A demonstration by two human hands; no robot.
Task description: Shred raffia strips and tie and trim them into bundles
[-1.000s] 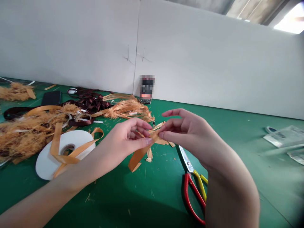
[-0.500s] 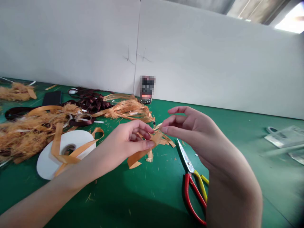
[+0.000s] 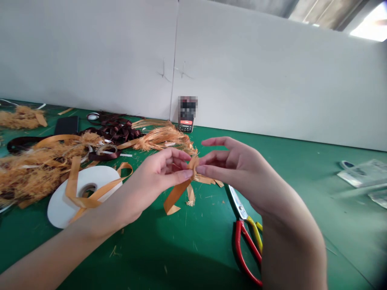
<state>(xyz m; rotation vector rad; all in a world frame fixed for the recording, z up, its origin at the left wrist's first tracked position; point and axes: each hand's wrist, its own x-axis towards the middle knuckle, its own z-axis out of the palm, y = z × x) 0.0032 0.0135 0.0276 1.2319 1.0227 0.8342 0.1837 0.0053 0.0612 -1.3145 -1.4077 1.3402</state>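
Observation:
My left hand pinches an orange-tan ribbon between thumb and fingers, its cut tail hanging down over the table. From the other side, my right hand grips the ribbon's upper part between thumb and a finger, while its index finger is raised. Where the fingertips meet, the ribbon stands up in a small bend. Frayed strips of the same colour show just beneath and behind the hands. Scissors with one red and one yellow handle lie by my right wrist, which covers part of them.
On the green table at left lie a white ribbon spool, frayed orange fibre and dark brown ribbon. A phone leans on the white partition. Clear plastic packets lie at right.
My right hand has moved slightly left and closer to the left fingertips. The ribbon's upper end, slanting right before, now stands upright between both hands.

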